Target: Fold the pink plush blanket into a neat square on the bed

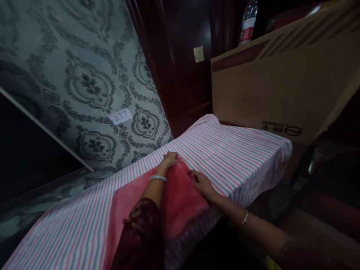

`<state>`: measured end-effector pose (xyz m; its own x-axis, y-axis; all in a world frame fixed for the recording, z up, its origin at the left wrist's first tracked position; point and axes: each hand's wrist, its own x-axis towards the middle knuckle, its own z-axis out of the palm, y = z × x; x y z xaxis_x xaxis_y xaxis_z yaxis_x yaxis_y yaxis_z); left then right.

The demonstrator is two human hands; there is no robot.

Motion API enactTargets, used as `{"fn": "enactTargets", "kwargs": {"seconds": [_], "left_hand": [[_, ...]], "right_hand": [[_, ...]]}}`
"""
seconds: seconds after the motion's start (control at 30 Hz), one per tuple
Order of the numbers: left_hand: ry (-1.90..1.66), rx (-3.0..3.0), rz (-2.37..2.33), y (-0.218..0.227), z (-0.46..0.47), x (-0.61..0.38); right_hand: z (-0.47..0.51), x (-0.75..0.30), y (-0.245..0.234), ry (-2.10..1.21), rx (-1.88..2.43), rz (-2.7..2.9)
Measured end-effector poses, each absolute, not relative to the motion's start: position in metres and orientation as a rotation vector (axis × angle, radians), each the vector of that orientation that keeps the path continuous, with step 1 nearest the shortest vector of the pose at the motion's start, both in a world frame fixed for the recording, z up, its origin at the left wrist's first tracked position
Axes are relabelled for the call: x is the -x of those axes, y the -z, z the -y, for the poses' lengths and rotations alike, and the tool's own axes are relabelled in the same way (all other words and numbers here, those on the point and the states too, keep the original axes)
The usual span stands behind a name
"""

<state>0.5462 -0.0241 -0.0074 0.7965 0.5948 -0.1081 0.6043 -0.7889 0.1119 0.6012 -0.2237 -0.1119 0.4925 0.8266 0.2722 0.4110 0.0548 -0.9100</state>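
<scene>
A soft red towel [184, 198], paler pink on its left part, lies over a striped cloth [225, 150] that covers a long surface. At the towel's far corner, my left hand [170, 159] is closed with its fingertips on the edge; a light bangle circles that wrist. My right hand [203, 184] curls its fingers at the towel's right edge, thumb and forefinger bent together there. A thin bracelet [245, 216] hangs on the right wrist. The fingertips of both hands are partly hidden.
A large cardboard box [275, 82] stands at the far right end, a bottle [248, 24] behind it. Patterned wallpaper [90, 82] with a paper label [121, 116] reading 277 rises on the left, beside a dark red wood panel [180, 75]. A dark flat panel [30, 146] is at far left.
</scene>
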Motion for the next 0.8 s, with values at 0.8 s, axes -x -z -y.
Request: {"fn": "enactTargets", "kwargs": {"seconds": [0.8], "left_hand": [[-0.274,-2.673,-0.626,0.026,-0.001,-0.535]], "right_hand": [[0.152,-0.625,0.089,-0.657,1.459,0.961]]}}
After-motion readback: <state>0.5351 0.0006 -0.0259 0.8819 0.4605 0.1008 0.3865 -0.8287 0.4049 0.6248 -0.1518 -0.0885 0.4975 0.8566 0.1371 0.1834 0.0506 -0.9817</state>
